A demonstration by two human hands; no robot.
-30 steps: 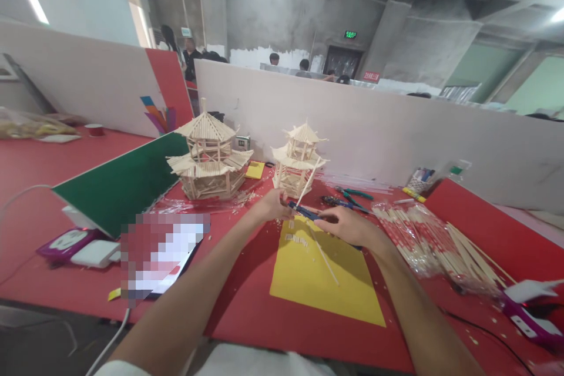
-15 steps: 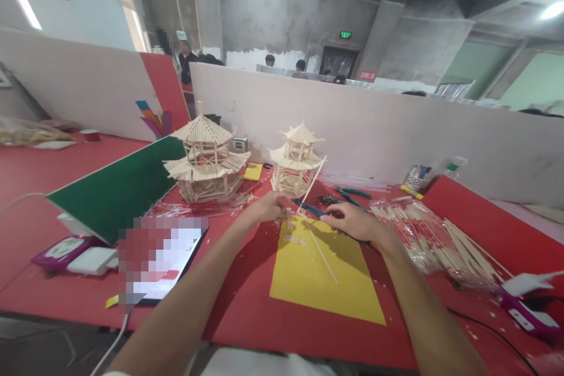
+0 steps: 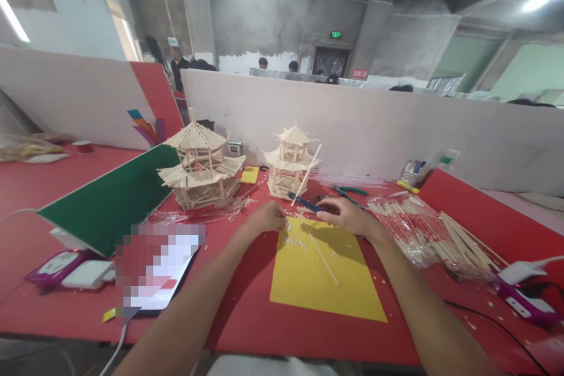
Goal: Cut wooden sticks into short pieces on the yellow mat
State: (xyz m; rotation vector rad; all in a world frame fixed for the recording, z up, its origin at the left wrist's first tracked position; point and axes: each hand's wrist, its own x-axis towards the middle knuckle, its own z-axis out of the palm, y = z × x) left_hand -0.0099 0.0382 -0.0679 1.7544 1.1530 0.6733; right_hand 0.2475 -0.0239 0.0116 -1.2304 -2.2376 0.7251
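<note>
My right hand (image 3: 346, 215) is closed around a slim dark-blue hand tool (image 3: 306, 202) whose exact kind is unclear; it points left above the far edge of a yellow sheet (image 3: 326, 294). A thin pale wooden stick (image 3: 307, 173) slants up across the tool's far end; what holds it is unclear. My left hand (image 3: 268, 217) is curled with fingertips together at the sheet's far left corner. Whatever lies between those fingers is hidden. Short cut pieces (image 3: 294, 242) and one long stick (image 3: 321, 251) rest on the sheet.
Two stick-built pagoda models, a larger one (image 3: 200, 164) and a smaller one (image 3: 291, 161), stand behind my hands. Bagged sticks (image 3: 409, 229) and green-handled pliers (image 3: 350, 190) lie to the right. A tablet (image 3: 176, 270) and a green board (image 3: 114, 197) are at left.
My left hand has drawn back from the tool's tip, down towards the yellow sheet's corner. The blue tool and slanted stick have shifted slightly left and up. The camera view has shifted a little.
</note>
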